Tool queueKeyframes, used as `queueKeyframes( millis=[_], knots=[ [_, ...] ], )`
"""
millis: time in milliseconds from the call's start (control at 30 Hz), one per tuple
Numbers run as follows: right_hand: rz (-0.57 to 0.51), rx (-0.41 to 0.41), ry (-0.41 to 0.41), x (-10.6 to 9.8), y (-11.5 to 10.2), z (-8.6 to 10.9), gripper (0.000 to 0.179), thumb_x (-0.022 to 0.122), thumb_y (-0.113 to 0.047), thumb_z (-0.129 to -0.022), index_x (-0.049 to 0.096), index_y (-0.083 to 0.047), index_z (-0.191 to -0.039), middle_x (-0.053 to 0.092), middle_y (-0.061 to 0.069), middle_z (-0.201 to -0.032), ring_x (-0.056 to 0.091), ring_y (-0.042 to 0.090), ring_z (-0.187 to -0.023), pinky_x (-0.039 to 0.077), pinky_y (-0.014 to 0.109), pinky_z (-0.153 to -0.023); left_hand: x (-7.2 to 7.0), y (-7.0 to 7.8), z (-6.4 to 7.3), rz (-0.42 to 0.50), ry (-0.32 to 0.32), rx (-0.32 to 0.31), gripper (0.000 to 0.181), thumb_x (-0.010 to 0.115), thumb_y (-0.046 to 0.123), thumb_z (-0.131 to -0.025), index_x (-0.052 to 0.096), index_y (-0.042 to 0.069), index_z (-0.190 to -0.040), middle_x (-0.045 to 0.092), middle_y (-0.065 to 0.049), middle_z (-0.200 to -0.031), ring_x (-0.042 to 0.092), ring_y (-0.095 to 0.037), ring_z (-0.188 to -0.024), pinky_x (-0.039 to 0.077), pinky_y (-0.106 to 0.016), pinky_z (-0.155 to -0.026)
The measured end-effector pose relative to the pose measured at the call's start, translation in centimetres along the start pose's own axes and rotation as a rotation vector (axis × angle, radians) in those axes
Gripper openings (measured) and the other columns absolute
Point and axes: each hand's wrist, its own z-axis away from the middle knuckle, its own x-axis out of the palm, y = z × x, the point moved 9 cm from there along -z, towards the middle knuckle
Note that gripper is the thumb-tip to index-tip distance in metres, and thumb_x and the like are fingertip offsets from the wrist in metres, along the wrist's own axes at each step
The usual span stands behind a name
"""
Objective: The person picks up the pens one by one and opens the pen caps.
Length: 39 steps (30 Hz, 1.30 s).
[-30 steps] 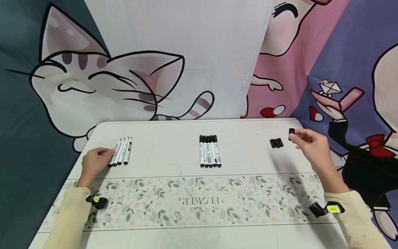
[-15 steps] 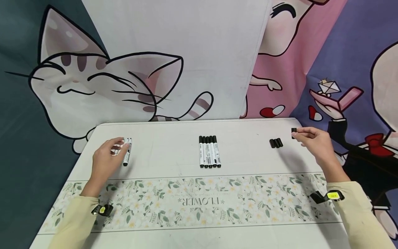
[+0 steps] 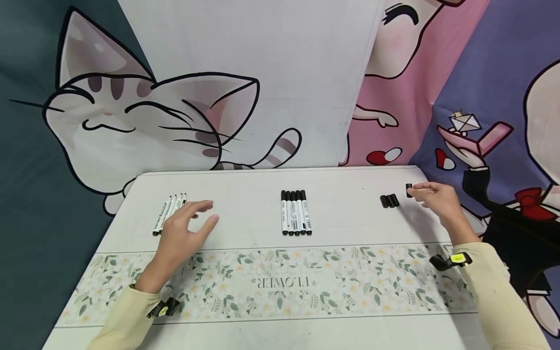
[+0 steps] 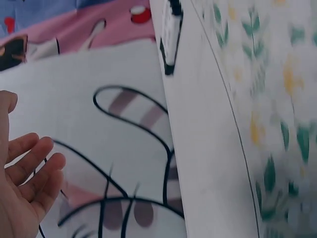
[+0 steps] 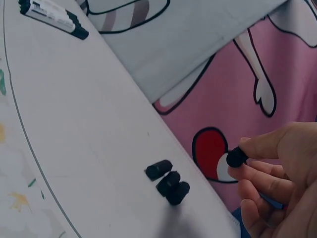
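Note:
Between thumb and fingertips my right hand [image 3: 439,201] pinches a black marker cap [image 5: 237,157], held above the table's far right. Just left of it, three loose black caps [image 3: 389,201] lie side by side on the table. My left hand [image 3: 183,233] hovers with nothing in it, thumb and fingers spread apart. Beyond that hand lie several uncapped markers [image 3: 163,216], white with bare tips pointing away; the hand partly covers them. A row of several capped markers [image 3: 296,216], white with black caps, lies at the middle, apart from both hands.
The white table [image 3: 245,204] carries a flower-printed band [image 3: 280,284] across its nearer part. Behind its far edge stands a backdrop [image 3: 280,97] with cartoon figures.
My left hand has moved right from the uncapped markers, lifting away with its fingers spreading. The right hand has shifted slightly, still pinching the cap.

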Motion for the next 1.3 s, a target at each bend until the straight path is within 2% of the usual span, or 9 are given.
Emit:
queueKeyframes(
  millis=[100,167,333,433,633,800,1000,1167,1300],
  knots=[
    [0.026,0.004,-0.030,0.6,0.9,-0.8,0.063,0.073,-0.053,-0.091,0.064,-0.004,-0.130,0.075,-0.006,-0.090,0.068,0.010,-0.084,0.057,0.031,-0.076,0.8,1.3,0.5,0.016,-0.017,0.036,0.036,0.078,0.014,-0.087,0.072,0.008,-0.122,0.073,-0.006,-0.115,0.069,-0.023,-0.104,0.051,-0.027,-0.082],
    [0.031,0.010,-0.047,1.0,1.5,-1.3,0.063,0.074,-0.052,-0.091,0.064,-0.004,-0.130,0.076,-0.002,-0.092,0.068,0.009,-0.083,0.057,0.030,-0.073,1.2,2.1,0.8,0.030,-0.018,0.065,0.036,0.079,0.013,-0.086,0.072,0.008,-0.121,0.074,-0.006,-0.113,0.070,-0.024,-0.103,0.053,-0.030,-0.080],
    [0.026,0.025,-0.083,1.7,2.8,-2.3,0.063,0.074,-0.049,-0.091,0.062,-0.001,-0.130,0.074,-0.007,-0.084,0.065,0.009,-0.078,0.054,0.030,-0.068,2.6,3.7,1.9,0.050,-0.065,0.115,0.036,0.079,0.018,-0.086,0.072,0.007,-0.120,0.074,-0.004,-0.111,0.070,-0.022,-0.103,0.056,-0.040,-0.085],
    [0.021,0.027,-0.096,2.1,3.4,-2.8,0.060,0.074,-0.045,-0.092,0.062,0.001,-0.129,0.072,-0.009,-0.079,0.064,0.009,-0.074,0.053,0.029,-0.065,3.6,4.6,2.5,0.049,-0.103,0.134,0.038,0.078,0.022,-0.087,0.071,0.008,-0.122,0.074,-0.002,-0.112,0.070,-0.021,-0.104,0.056,-0.040,-0.088],
    [0.009,0.056,-0.128,3.0,4.2,-3.8,0.059,0.075,-0.040,-0.093,0.060,0.003,-0.130,0.068,-0.014,-0.076,0.064,0.003,-0.071,0.055,0.025,-0.063,4.9,5.8,3.4,0.064,-0.131,0.168,0.038,0.078,0.025,-0.088,0.071,0.008,-0.121,0.074,-0.001,-0.111,0.071,-0.021,-0.104,0.057,-0.041,-0.088],
    [0.040,0.081,-0.114,3.1,4.1,-4.1,0.056,0.075,-0.037,-0.093,0.060,0.004,-0.128,0.068,-0.011,-0.077,0.063,0.004,-0.070,0.054,0.024,-0.062,6.2,6.1,3.9,0.068,-0.186,0.141,0.038,0.078,0.027,-0.088,0.071,0.011,-0.122,0.074,0.001,-0.114,0.069,-0.019,-0.109,0.055,-0.038,-0.093],
    [0.067,0.085,-0.118,3.2,3.9,-4.0,0.055,0.075,-0.038,-0.092,0.060,0.003,-0.125,0.069,-0.007,-0.078,0.062,0.007,-0.071,0.054,0.027,-0.063,7.9,6.1,4.5,0.052,-0.250,0.116,0.035,0.078,0.030,-0.090,0.072,0.012,-0.120,0.073,0.004,-0.114,0.069,-0.017,-0.109,0.056,-0.039,-0.091],
    [0.080,0.094,-0.111,3.1,3.9,-4.0,0.054,0.077,-0.041,-0.090,0.061,0.001,-0.122,0.070,-0.008,-0.077,0.064,0.008,-0.071,0.054,0.028,-0.063,9.4,5.7,4.8,0.047,-0.318,0.054,0.036,0.075,0.036,-0.093,0.073,0.014,-0.121,0.073,0.006,-0.114,0.069,-0.014,-0.109,0.056,-0.037,-0.094],
    [0.072,0.113,-0.096,2.8,4.0,-3.9,0.051,0.077,-0.039,-0.090,0.063,0.001,-0.117,0.070,-0.009,-0.076,0.065,0.008,-0.070,0.055,0.028,-0.063,10.1,5.3,4.8,0.025,-0.340,0.029,0.037,0.074,0.038,-0.093,0.073,0.014,-0.121,0.073,0.006,-0.113,0.069,-0.015,-0.108,0.056,-0.038,-0.093]
  ],
)
